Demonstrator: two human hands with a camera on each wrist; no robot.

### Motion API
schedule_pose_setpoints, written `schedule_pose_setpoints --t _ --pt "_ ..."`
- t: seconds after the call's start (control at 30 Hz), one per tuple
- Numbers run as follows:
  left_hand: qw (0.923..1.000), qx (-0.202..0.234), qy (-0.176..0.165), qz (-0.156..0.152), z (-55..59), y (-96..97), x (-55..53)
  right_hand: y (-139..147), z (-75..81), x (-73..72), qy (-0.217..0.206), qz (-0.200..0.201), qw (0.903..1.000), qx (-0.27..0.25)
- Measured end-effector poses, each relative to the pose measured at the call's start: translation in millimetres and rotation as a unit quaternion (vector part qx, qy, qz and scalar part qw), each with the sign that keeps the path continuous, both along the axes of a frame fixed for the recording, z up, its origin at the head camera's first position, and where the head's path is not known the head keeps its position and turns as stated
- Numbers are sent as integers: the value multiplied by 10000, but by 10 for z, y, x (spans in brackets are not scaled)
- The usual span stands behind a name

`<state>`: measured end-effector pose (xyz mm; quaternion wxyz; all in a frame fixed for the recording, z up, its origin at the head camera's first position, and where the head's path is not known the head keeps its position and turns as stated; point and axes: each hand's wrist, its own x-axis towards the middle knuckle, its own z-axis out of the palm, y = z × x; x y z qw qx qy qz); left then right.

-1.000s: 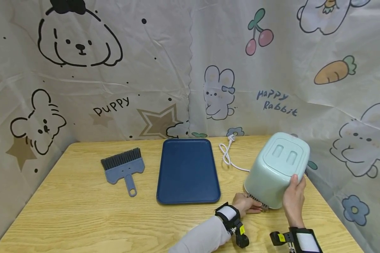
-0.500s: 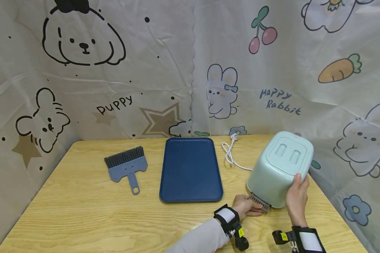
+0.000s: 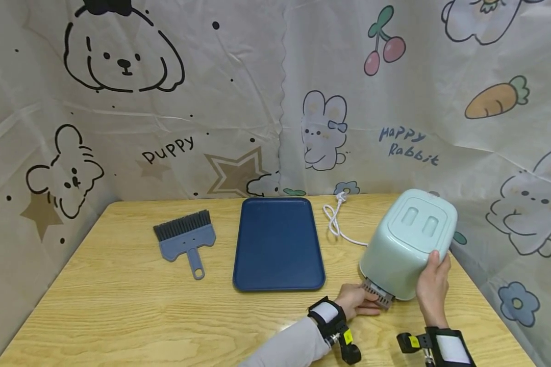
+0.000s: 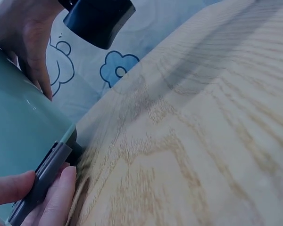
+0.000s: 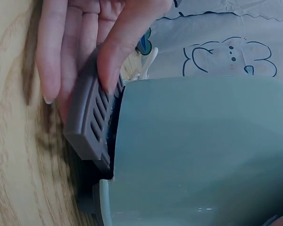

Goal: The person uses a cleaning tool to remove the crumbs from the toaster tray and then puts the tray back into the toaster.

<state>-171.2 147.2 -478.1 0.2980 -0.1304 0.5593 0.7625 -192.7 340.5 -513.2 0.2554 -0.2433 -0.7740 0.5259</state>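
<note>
A mint-green toaster (image 3: 401,250), its lid marked by two oval hollows, stands at the right of the table in the head view. My left hand (image 3: 355,300) pinches the grey slotted crumb tray (image 3: 380,294), thumb on top and fingers beneath. That crumb tray (image 5: 87,120) sticks partly out of the toaster's base in the right wrist view; its inner part is hidden inside. My right hand (image 3: 432,288) grips the toaster's near right side, the thumb towards the lid. In the left wrist view the right hand's fingers (image 4: 35,61) bend against the green wall.
A navy tray (image 3: 279,244) lies mid-table, left of the toaster. Further left is a grey-blue brush (image 3: 186,242) with dark bristles. The toaster's white cord and plug (image 3: 335,219) trail behind it, towards the printed curtain (image 3: 239,102) at the back.
My left hand has drawn the crumb tray further out of the toaster's base, so more of its slots show. The right hand keeps its grip, and the head view has shifted slightly.
</note>
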Motion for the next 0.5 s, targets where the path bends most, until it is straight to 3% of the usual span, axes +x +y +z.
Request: schedule_pose_setpoints --t 0.5 --pt "9996 242 36 -100 -17 -133 105 57 -61 -21 74 135 9998 103"
